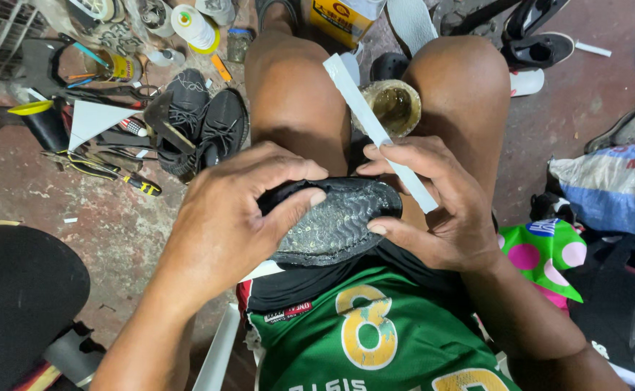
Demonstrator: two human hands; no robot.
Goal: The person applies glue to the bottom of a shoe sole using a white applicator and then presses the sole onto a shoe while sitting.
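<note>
Over the lap, left hand (223, 217) clamps the black shoe sole (332, 221), tread up and glue-shiny. Right hand (433, 210) steadies its toe, pinching a white flat stick (375, 130). Judgement: spread thin, reach the edges; glue pot (393, 107) sits between the knees.

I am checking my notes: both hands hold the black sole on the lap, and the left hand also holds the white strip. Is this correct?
Not quite. In the head view both hands do hold the black sole on the lap, but the white strip is in the right hand, between its fingers, not in the left hand.
</note>
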